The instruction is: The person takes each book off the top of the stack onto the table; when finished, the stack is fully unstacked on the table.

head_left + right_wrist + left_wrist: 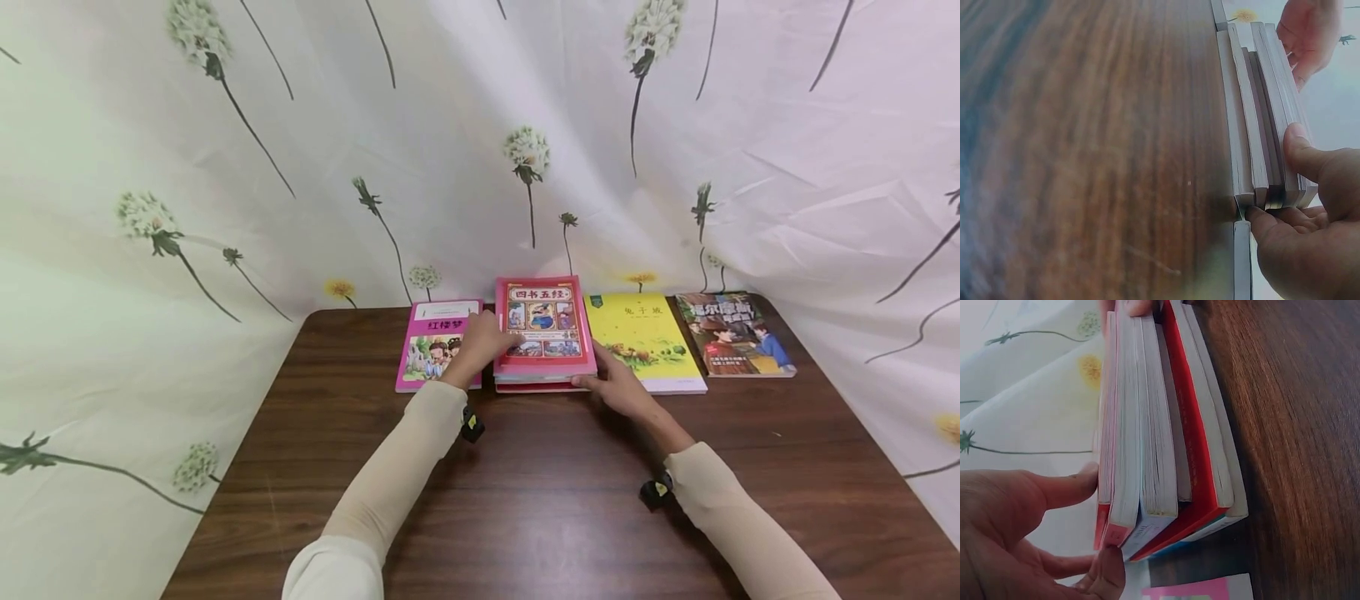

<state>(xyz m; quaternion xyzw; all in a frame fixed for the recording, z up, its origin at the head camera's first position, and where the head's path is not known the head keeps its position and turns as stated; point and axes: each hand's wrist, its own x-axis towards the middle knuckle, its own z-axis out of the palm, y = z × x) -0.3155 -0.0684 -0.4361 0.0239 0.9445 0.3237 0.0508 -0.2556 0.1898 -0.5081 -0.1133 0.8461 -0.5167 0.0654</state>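
Note:
A stack of books (544, 333) stands near the back of the table, a red-covered book with Chinese characters on top. My left hand (486, 343) is at its left side, the thumb lying over the top cover. In the left wrist view that hand (1029, 531) pinches the upper books (1125, 425) at a corner, thumb on the cover and fingertips at the side. At the front right corner my right hand (618, 382) grips the stack; in the right wrist view its thumb (1300, 147) presses the page edges, with its fingers at the side. The lower books sit slightly uneven.
To the left lies a pink book (412, 367), partly behind the left hand. On the right are a yellow book (648, 329) and a dark comic-style book (738, 333). A dandelion-print cloth (465, 167) hangs behind the brown wooden table (525, 500).

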